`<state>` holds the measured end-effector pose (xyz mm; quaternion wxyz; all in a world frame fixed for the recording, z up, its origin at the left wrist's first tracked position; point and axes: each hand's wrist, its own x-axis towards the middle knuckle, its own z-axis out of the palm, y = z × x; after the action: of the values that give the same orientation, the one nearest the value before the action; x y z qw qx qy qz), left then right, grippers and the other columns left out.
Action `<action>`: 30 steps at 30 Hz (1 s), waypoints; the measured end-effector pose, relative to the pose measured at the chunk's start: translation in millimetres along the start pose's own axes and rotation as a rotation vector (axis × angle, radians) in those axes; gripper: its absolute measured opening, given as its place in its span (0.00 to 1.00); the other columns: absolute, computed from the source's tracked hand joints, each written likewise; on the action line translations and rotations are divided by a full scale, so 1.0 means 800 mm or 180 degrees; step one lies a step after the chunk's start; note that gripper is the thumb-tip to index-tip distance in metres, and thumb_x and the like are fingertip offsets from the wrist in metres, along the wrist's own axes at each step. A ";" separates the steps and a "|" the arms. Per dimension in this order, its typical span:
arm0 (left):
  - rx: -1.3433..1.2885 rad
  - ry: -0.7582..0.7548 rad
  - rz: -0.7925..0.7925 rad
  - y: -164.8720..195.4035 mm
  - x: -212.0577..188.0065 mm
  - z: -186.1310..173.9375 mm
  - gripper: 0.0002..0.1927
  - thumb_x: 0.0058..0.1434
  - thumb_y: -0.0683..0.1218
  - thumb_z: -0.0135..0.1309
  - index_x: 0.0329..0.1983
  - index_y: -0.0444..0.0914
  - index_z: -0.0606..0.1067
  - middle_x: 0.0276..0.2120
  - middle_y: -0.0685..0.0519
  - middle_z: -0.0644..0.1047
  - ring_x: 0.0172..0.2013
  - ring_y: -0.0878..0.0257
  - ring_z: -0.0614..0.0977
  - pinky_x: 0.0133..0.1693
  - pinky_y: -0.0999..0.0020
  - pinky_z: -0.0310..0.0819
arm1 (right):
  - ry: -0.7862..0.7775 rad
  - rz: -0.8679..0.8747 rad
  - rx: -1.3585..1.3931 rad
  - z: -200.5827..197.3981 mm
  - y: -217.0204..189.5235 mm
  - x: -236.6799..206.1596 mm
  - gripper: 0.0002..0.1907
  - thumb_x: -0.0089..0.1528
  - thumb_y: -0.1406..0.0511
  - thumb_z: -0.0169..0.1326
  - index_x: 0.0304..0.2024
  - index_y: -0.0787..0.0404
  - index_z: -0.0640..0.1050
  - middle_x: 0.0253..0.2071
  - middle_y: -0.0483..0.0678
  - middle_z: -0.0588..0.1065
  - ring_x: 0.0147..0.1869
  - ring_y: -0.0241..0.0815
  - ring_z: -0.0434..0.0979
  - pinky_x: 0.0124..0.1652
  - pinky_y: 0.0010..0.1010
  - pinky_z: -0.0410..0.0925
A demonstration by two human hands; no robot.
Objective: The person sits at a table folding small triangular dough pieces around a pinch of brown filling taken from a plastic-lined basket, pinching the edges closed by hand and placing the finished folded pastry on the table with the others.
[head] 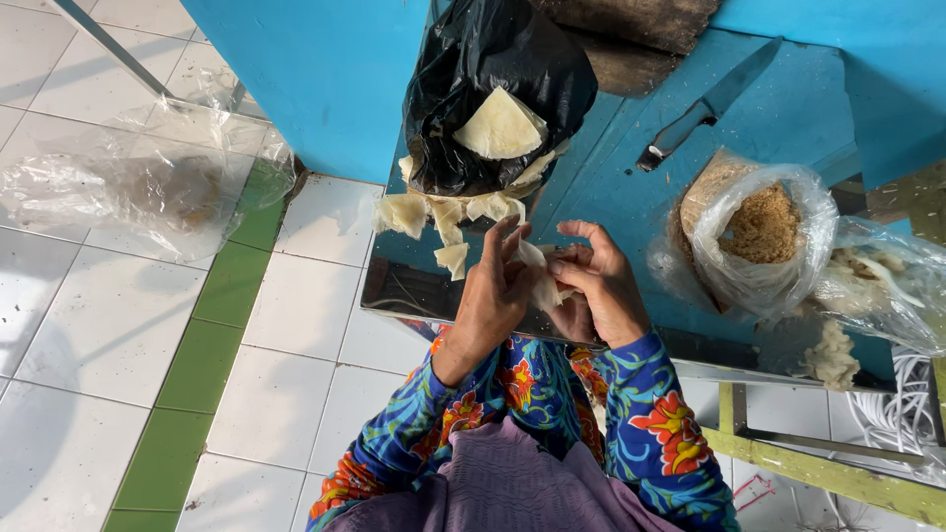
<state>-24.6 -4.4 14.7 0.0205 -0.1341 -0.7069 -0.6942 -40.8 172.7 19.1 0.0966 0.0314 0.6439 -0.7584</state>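
Both hands point(547, 286) around pale wrapper point(540, 281), upright.

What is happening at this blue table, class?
A person in flowered blue sleeves holds a thin pale wrapper sheet between the left hand and right hand at the edge of the blue table. Folded pale pieces lie beside a black bag holding more sheets. A clear bag of brown crumbly filling and a knife lie to the right.

A food stall's prep spot: blue worktable point(788, 108), knife point(705, 106), bagged filling point(764, 225), tiled floor point(89, 325).
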 end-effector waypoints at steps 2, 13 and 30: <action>0.0102 -0.0020 0.0141 -0.001 -0.002 0.006 0.35 0.65 0.34 0.52 0.73 0.36 0.53 0.65 0.37 0.73 0.52 0.49 0.86 0.47 0.61 0.84 | 0.0001 -0.0317 -0.0167 0.001 0.001 -0.008 0.30 0.61 0.72 0.56 0.66 0.63 0.65 0.45 0.51 0.76 0.49 0.39 0.80 0.47 0.29 0.74; 0.1266 -0.0334 0.0649 -0.013 0.005 0.019 0.44 0.50 0.39 0.67 0.68 0.34 0.59 0.49 0.40 0.78 0.48 0.45 0.80 0.48 0.55 0.76 | 0.0148 -0.0350 0.0897 -0.057 0.000 -0.015 0.26 0.65 0.73 0.53 0.66 0.65 0.69 0.46 0.51 0.78 0.48 0.40 0.81 0.47 0.32 0.76; 0.2590 -0.1104 0.2220 0.006 -0.025 0.010 0.23 0.57 0.49 0.61 0.55 0.39 0.76 0.58 0.49 0.72 0.61 0.48 0.70 0.61 0.46 0.62 | 0.0516 -0.0659 -0.2115 -0.107 0.026 -0.149 0.26 0.68 0.74 0.44 0.69 0.58 0.66 0.59 0.51 0.79 0.51 0.44 0.83 0.45 0.29 0.76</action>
<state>-3.0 0.2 14.5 0.1824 -0.4533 -0.8245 -0.2855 73.2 266.2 4.7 -0.0273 -0.0070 0.8607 -0.5083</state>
